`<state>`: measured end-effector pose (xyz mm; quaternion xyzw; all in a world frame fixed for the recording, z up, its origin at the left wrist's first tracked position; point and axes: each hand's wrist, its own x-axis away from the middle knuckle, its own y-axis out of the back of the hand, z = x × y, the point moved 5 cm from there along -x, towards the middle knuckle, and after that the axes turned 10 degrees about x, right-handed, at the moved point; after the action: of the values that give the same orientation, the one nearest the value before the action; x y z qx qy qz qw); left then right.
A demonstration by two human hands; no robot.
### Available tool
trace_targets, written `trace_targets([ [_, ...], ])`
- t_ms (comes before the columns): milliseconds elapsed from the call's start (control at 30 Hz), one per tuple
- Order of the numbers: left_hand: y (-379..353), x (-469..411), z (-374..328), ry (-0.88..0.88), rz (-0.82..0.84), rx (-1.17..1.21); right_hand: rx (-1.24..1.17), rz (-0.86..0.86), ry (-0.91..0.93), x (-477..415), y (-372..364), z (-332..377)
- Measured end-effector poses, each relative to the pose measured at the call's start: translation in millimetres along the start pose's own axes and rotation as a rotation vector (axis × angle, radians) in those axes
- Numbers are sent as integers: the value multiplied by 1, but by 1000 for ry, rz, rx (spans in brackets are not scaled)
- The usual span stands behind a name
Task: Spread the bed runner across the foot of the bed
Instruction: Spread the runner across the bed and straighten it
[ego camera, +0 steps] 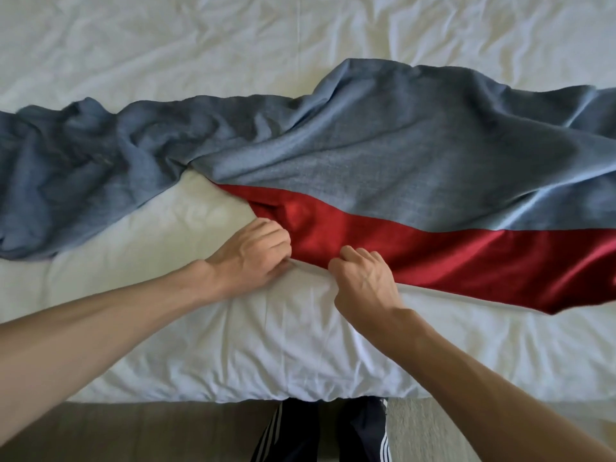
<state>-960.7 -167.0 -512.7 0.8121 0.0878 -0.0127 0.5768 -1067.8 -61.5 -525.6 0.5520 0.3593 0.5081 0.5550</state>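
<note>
From the head view, we see the runner (383, 151) lying across the bed from 9 to 3 o'clock, well back from the near edge. Its blue-grey cloth is bunched and twisted toward 9 o'clock and flatter toward 3. A red band (466, 258) shows along its near side from the centre out to 4 o'clock.

Our left hand (253, 253) has its fingers curled in at the band's left end, pinching the hem there. Our right hand (363, 278), just beside it, is clamped on the same hem with curled fingers.

We judge the main risk to be in the pull. Both grips sit close together at the centre, so a tug toward 6 o'clock would likely drag only the middle and leave the runner skewed. The twisted heap at 9 o'clock would probably stay folded over itself. The band looks glossy, so it may slip out of a light pinch. The duvet (233, 345) is soft and could ruck up with the runner.

That duvet is white and creased all over, and it rolls off at the bed's near edge. Below it, a brownish floor (133, 428) shows at 7 o'clock, and dark striped trousers (300, 428) at 6.
</note>
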Motion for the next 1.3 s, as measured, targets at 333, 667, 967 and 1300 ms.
trace_targets([
  [333, 5, -12, 11, 191, -99, 43, -10, 1, 10, 8, -3, -5],
  [667, 40, -43, 81, 383, -98, -81, 55, -103, -100, -49, 24, -25],
  [967, 60, -63, 130, 478, -9, -113, 132, -50, -76, -101, 28, -43],
  [1300, 66, -114, 210, 730, 69, 21, 160, 140, -18, -171, 41, -100],
])
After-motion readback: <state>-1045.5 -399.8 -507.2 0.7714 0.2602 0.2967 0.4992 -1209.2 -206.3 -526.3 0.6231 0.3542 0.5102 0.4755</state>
